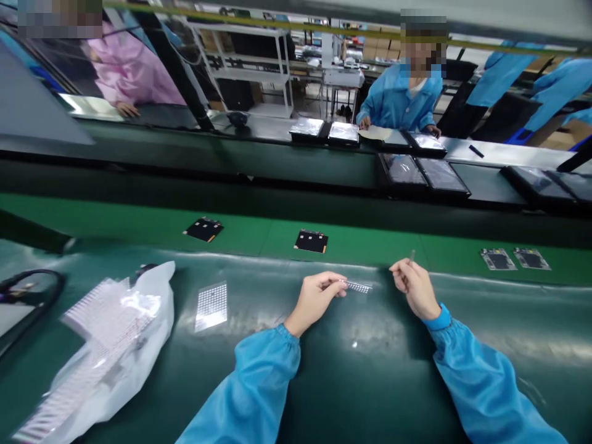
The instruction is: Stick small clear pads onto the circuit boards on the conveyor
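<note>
L hand [314, 301] pinching small silvery dotted strip [358, 287], sticking out toward R hand [415, 287], which pinches thin sliver [411, 257] upright. Both over green ESD mat [351, 376]; dotted sheet [211, 306] and plastic bag [155, 308] off to the left.

Left hand [317, 300] to right hand [415, 287]: open green mat surface [370, 376] between and below; only the perforated strip [358, 287] projects into the gap, and the thin sliver [411, 256] rises from the right fingers. Leftward path: reflective sheet [211, 306] first, plastic bag [139, 320] beyond. Forward: black circuit boards [311, 241] [204, 229] lie well apart on the green strip [351, 240], with passable mat between.
</note>
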`<state>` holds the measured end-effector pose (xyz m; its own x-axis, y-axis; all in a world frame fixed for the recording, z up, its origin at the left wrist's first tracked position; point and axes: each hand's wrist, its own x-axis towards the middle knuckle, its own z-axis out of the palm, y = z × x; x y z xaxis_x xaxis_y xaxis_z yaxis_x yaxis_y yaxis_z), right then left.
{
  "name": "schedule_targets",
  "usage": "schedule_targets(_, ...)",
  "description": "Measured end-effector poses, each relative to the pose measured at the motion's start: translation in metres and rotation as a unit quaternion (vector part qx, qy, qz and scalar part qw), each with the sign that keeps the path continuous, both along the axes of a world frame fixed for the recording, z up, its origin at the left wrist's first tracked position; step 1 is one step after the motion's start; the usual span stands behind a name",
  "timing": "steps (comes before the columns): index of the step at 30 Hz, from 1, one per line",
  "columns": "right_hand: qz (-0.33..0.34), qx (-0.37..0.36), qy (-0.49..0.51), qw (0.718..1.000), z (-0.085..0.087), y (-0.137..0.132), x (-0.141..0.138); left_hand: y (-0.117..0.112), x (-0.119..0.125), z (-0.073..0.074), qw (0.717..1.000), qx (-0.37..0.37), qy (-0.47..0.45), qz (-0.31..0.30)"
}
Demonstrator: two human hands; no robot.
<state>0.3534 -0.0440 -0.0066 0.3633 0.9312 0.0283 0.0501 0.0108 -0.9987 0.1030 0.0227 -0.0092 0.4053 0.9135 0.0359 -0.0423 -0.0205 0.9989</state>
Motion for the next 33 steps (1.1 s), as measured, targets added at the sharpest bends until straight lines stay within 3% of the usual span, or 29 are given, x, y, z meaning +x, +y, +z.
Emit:
schedule_targets(2,-0.020,0.008,-0.046,0.999,0.000,0.004,0.002,-0.003,-0.016,0.003,1.000,0.002,0.000,0.004)
schedule_targets(4,0.018,0.017,-0.165,0.986,0.003,0.014,-0.004,-0.005,-0.035,0.005,1.000,-0.002,0.005,0.010)
schedule_targets(7,0.080,0.038,-0.342,0.935,0.011,0.049,-0.029,-0.005,-0.056,0.002,0.999,-0.017,0.007,0.032)
schedule_targets(9,0.110,0.030,-0.409,0.905,0.015,0.079,-0.052,-0.004,-0.063,0.000,0.999,-0.025,-0.001,0.043)
schedule_targets(13,0.161,-0.031,-0.489,0.857,0.007,0.127,-0.088,-0.003,-0.063,-0.004,0.998,-0.040,-0.025,0.034)
schedule_targets(17,0.173,-0.025,-0.492,0.853,-0.001,0.136,-0.084,-0.004,-0.062,-0.005,0.999,-0.044,-0.029,0.008)
schedule_targets(19,0.165,0.006,-0.484,0.860,0.009,0.129,-0.065,-0.005,-0.062,-0.005,0.998,-0.046,-0.038,0.002)
schedule_targets(22,0.132,0.048,-0.496,0.857,0.045,0.117,-0.028,-0.005,-0.061,-0.005,0.997,-0.058,-0.057,-0.001)
schedule_targets(26,0.135,-0.013,-0.607,0.783,0.088,0.122,-0.013,-0.007,-0.057,-0.007,0.995,-0.076,-0.069,-0.010)
schedule_targets(28,0.182,-0.024,-0.617,0.765,0.090,0.139,-0.033,-0.009,-0.055,-0.008,0.994,-0.084,-0.074,-0.007)
schedule_targets(33,0.266,0.047,-0.549,0.791,0.061,0.210,-0.141,-0.016,-0.057,-0.004,0.995,-0.085,-0.051,-0.029)
